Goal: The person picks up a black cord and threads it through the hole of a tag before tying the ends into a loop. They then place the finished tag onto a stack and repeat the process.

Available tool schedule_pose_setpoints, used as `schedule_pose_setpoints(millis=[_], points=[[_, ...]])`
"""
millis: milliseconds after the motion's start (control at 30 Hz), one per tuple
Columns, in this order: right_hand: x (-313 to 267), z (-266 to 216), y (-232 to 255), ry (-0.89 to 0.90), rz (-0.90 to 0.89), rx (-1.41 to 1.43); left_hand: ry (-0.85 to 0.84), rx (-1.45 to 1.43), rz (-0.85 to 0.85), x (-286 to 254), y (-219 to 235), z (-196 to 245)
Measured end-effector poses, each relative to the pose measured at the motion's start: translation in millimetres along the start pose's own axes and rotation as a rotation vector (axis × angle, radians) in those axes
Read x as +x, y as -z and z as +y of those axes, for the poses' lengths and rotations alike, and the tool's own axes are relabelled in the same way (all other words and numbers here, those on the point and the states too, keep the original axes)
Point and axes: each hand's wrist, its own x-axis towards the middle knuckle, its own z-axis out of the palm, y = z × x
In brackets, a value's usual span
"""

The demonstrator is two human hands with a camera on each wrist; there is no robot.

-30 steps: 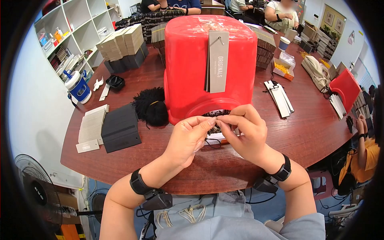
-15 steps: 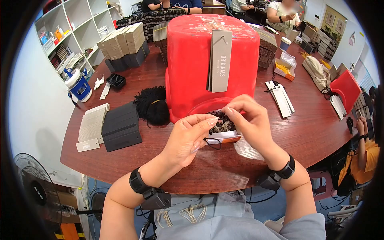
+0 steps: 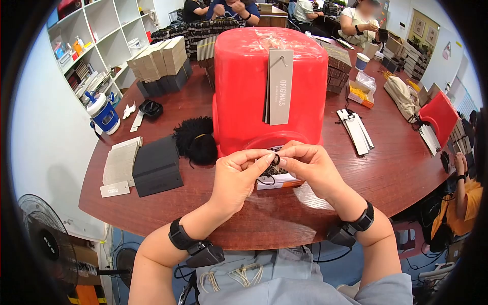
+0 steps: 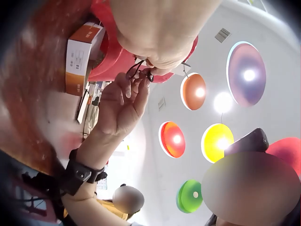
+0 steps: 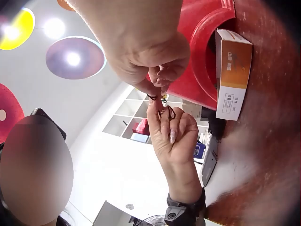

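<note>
Both hands meet fingertip to fingertip in front of the red plastic tub [image 3: 244, 101]. Between thumb and index finger, my left hand [image 3: 235, 178] pinches a thin black cord [image 3: 276, 159], which forms a small loop there. My right hand [image 3: 317, 170] pinches the same cord from the other side. A second slack loop of cord hangs below the left fingers, also visible in the right wrist view beside the left hand [image 5: 176, 139]. Just beneath the hands sits an orange-and-white box [image 3: 279, 184] with small dark pieces in it, partly hidden by the fingers.
Grey hang tags [image 3: 280, 91] hang on the tub. To its left lie a black tassel bundle [image 3: 195, 142], black cards [image 3: 157, 166] and a row of beige tags [image 3: 121, 161]. White strips [image 3: 356, 132] and a box of yellow pieces [image 3: 361, 94] lie right. Other people sit farther back.
The right hand drew apart from the left half a second ago, then came back to its fingertips. A small black cord loop now shows between them. The head view has tilted slightly.
</note>
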Motion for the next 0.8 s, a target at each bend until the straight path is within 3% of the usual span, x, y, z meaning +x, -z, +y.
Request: schedule_pose_setpoints(millis=[333,500,800], points=[[2.9,8.6,4.9,0.260,0.137,-0.345,-0.042,0.157,-0.015,-2.2,-4.0,7.0],[1.8,-1.4,6.4,0.277,0.172,-0.414,-0.041,0.231,-0.024,-0.8,-2.0,13.9],[2.4,-3.1,5.3,0.330,0.253,-0.588,-0.078,0.112,-0.074,2.2,3.6,8.4]])
